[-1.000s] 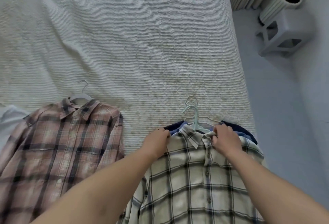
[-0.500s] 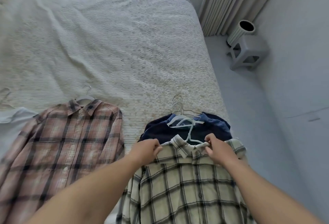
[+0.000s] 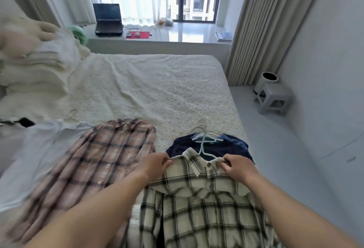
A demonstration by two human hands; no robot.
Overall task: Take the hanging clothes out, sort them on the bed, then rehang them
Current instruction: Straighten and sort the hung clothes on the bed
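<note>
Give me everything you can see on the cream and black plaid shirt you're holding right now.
The cream and black plaid shirt is a woven, buttoned, collared shirt on a pale plastic hanger. The left hand and right hand each pinch a shoulder beside the collar. Its top overlaps a pile of dark navy and blue garments on their own hangers; the body drapes toward the camera over the near edge of the white textured bed cover. Its lower hem is out of view.

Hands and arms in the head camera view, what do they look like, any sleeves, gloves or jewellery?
Both forearms are bare up to the frame edge: no sleeves show. The left hand and right hand wear no gloves; no rings, watch or bracelets are visible.
</note>
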